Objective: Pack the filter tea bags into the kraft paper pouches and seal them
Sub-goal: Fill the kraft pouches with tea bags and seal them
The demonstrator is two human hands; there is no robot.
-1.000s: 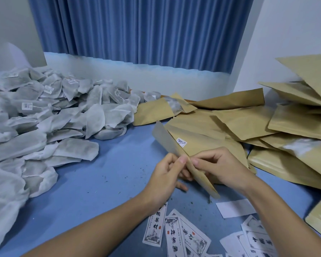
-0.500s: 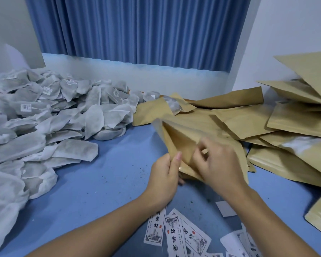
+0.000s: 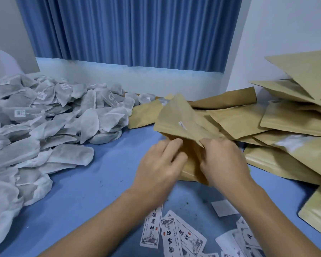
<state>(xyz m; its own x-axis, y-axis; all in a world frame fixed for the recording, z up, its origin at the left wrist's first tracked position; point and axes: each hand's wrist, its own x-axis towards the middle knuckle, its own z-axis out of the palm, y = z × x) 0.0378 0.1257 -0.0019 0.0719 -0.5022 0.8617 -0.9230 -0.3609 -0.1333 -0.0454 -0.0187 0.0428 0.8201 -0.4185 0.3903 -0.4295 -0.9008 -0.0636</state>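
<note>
at the middle of the blue table, two hands meet on one kraft pouch, which stands tilted with its far corner up, above the tabletop. left hand has its fingers curled, the fingertips pinching the pouch's near edge. right hand is curled too, gripping the same edge just beside the left; whether its fingertips reach inside the mouth cannot be told. one small white sticker shows on the pouch's face.

to the left lies one big heap of filter tea bags, white and far too many to count, several with small tags. to the right and behind the held pouch sprawls one loose pile of kraft pouches, overlapping, well over ten, the exact number hidden by the overlap; one more sits at the right edge, cut off by the frame.

below the wrists three printed labels lie side by side, with further ones to their right partly cut off and not countable. one blank white slip lies near them. a blue curtain hangs behind.
</note>
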